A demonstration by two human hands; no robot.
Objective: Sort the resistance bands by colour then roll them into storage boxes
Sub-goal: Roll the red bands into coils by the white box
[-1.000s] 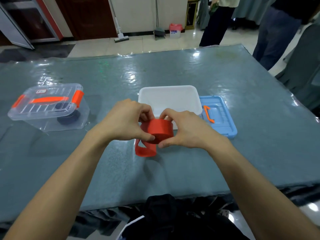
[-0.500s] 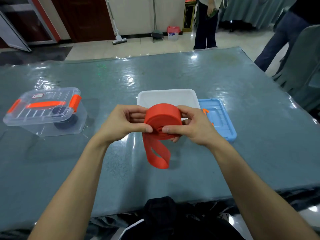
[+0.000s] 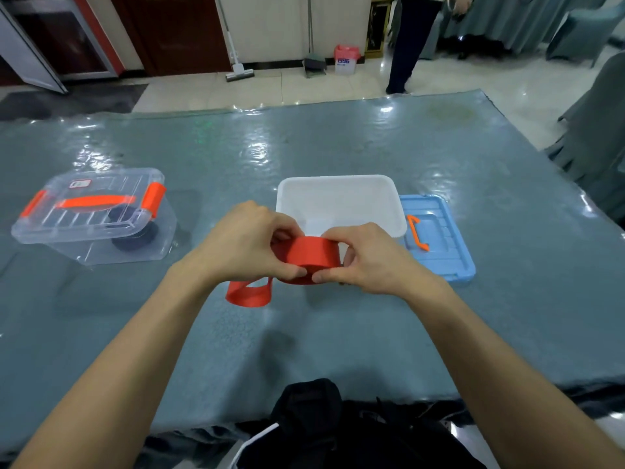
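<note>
red band roll [image 3: 309,256] pinched by left hand [image 3: 243,245], right hand [image 3: 367,258].

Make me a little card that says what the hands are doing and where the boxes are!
left hand: grips the red band
right hand: pinches the same band
loose tail: loops out under the left hand
white box: open, behind the hands
blue lid: beside the white box, on its right
clear box: closed, at the left, dark roll inside

Matt red band [image 3: 309,255], glossy film-covered table [image 3: 439,157], clear plastic box [image 3: 91,214], white plastic tray [image 3: 338,179]
</note>
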